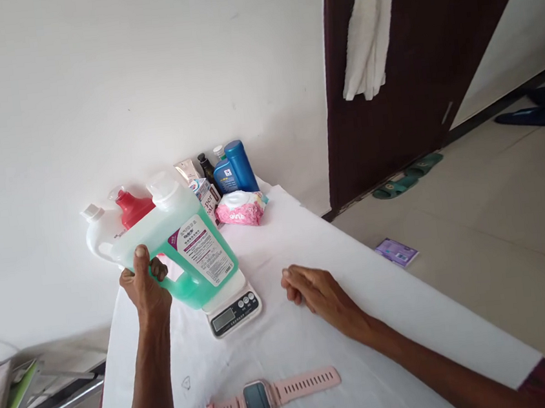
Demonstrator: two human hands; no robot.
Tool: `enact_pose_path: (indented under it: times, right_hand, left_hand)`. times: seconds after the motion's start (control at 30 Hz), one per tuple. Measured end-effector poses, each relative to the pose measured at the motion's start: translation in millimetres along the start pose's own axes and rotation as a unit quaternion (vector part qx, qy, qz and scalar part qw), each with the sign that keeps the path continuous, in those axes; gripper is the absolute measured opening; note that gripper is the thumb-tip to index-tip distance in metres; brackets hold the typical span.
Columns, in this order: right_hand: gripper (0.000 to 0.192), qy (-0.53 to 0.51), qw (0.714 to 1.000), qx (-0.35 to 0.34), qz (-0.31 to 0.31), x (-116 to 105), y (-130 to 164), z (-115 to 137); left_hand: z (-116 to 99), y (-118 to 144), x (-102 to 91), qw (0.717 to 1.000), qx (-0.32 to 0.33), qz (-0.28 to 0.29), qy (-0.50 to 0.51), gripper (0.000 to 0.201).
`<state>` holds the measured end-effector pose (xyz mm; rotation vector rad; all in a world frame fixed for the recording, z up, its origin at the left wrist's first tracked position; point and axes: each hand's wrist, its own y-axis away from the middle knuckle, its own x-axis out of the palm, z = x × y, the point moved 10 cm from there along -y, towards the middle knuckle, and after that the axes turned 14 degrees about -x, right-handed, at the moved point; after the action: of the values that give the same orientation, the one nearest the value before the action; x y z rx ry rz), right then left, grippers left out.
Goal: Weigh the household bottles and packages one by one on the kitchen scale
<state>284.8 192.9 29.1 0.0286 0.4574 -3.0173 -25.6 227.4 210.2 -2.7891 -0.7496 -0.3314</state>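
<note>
My left hand [146, 279] is wrapped around the handle of a clear jug of green liquid [198, 283], which has a white cap and a printed label. The jug is tilted and held above or against a white digital kitchen scale [235, 312]; I cannot tell if it rests on it. My right hand [313, 290] is by the scale's right side, its fingers curled in with nothing visible in them. Nearer to me a pink smartwatch [258, 400] lies flat with its strap stretched out.
Behind the jug stand a white bottle [103, 231], a red bottle [134, 207], a blue bottle [239, 168] and a pink wipes pack [241, 208], close to the wall. A dark door [411, 40] with a hanging towel [369, 31] is at the right. Green slippers [408, 175] lie on the floor.
</note>
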Motion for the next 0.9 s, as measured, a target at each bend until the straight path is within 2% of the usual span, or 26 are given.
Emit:
enact_pose_path:
  times: [0.1, 0.2, 0.27, 0.4, 0.5, 0.6, 0.67, 0.77, 0.9]
  right_hand:
    - [0.052, 0.011, 1.0, 0.005, 0.013, 2.3, 10.1, -4.4]
    - [0.054, 0.016, 1.0, 0.012, 0.014, 1.9, 6.9, -6.8]
    - [0.054, 0.023, 0.999, 0.013, 0.018, 2.3, 4.4, -7.5]
    - [0.051, 0.04, 0.998, 0.013, 0.037, 4.3, 5.5, -7.8]
    - [0.049, 0.05, 0.998, 0.0, 0.044, 4.2, 7.1, -5.0]
    - [0.044, 0.055, 0.997, -0.02, 0.049, 3.6, 7.6, -2.0]
    - [0.041, 0.058, 0.996, -0.032, 0.052, 3.3, 7.8, -1.0]
    - [0.038, 0.071, 0.995, -0.043, 0.055, 3.6, 8.3, -0.7]
    - [0.038, 0.092, 0.993, -0.051, 0.06, 4.2, 8.7, 0.8]
  left_hand:
    - [-6.3, -1.5, 23.6, 1.0, 0.004, 0.017, 0.021, 0.062]
    - [-11.0, -4.9, 65.5, 0.997, 0.011, 0.073, 0.034, 0.063]
    - [-6.3, -6.5, 96.7, 0.994, 0.002, 0.107, 0.036, 0.061]
    - [24.9, -6.2, 149.4, 0.987, -0.049, 0.146, 0.048, 0.061]
    - [55.3, -3.3, 176.6, 0.978, -0.091, 0.171, 0.074, 0.064]
    - [80.4, -3.4, 190.1, 0.974, -0.109, 0.184, 0.076, 0.066]
    - [92.4, -7.4, 192.2, 0.975, -0.108, 0.186, 0.062, 0.065]
    - [103.8, -20.4, 184.9, 0.981, -0.103, 0.157, 0.055, 0.066]
    - [108.3, -40.2, 173.0, 0.99, -0.079, 0.11, 0.05, 0.071]
